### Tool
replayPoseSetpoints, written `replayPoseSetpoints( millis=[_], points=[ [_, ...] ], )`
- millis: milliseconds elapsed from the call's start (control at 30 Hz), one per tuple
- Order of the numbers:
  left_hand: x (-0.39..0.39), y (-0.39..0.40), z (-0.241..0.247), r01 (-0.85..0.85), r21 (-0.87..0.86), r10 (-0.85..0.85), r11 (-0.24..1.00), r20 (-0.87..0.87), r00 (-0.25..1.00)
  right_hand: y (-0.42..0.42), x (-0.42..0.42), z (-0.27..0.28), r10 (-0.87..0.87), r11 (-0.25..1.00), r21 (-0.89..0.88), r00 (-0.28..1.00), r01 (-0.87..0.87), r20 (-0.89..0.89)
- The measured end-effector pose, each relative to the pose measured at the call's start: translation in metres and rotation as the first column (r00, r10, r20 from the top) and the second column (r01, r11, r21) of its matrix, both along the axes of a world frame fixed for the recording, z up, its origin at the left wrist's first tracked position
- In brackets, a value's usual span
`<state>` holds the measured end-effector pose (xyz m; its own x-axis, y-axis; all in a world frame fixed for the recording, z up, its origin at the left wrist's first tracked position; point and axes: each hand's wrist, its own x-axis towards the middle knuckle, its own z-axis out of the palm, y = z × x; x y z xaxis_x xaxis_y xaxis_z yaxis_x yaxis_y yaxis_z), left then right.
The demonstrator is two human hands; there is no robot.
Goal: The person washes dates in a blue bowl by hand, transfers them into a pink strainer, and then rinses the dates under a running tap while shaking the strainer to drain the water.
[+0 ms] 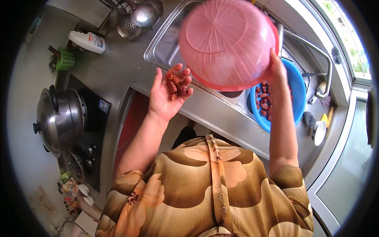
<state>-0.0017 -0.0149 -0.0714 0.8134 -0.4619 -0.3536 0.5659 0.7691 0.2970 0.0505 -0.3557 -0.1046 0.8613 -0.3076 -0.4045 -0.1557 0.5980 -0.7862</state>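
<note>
Several wrinkled red dates (175, 86) lie in my left hand (168, 94), palm up with the fingers slightly curled around them. My right hand (276, 69) grips the rim of a pink mesh plastic strainer basket (225, 44), tilted so that its underside shows, above the steel sink (165, 49). Its inside is hidden. Below my right forearm, a blue plastic basin (299, 100) holds more red dates (264, 100); the forearm covers part of it.
A curved faucet (327, 62) rises behind the basin. To its right are a steel wool scrubber (309, 118) and a white bowl (319, 133). A lidded steel pot (63, 118) stands on the stove at left. A white bottle (88, 41) and steel ladles (143, 14) are farther back.
</note>
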Motion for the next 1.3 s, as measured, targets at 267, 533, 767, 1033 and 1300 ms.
replayPoseSetpoints(
  millis=[267,533,767,1033,1300],
  points=[
    [-0.006,0.001,0.008,-0.011,-0.216,0.009,0.976,-0.011,1.000,0.011,-0.013,0.011,0.068,0.997,-0.034,0.981,-0.062,0.185],
    [-0.005,0.004,-0.006,0.013,-0.167,-0.015,0.986,-0.009,1.000,-0.001,-0.001,0.001,-0.129,0.982,-0.125,0.984,0.145,0.125],
    [-0.015,0.022,-0.017,-0.039,-0.053,0.036,0.998,-0.064,0.997,0.001,-0.007,0.024,-0.094,0.994,0.075,0.960,0.077,0.262],
    [-0.008,0.021,-0.011,-0.034,0.080,0.041,0.996,-0.099,0.994,0.005,-0.007,-0.008,-0.106,0.986,-0.106,0.978,0.126,0.177],
    [-0.012,0.033,-0.020,-0.072,0.137,0.095,0.988,-0.170,0.981,-0.013,-0.018,0.034,-0.065,0.998,0.010,0.955,0.065,0.289]
  ],
)
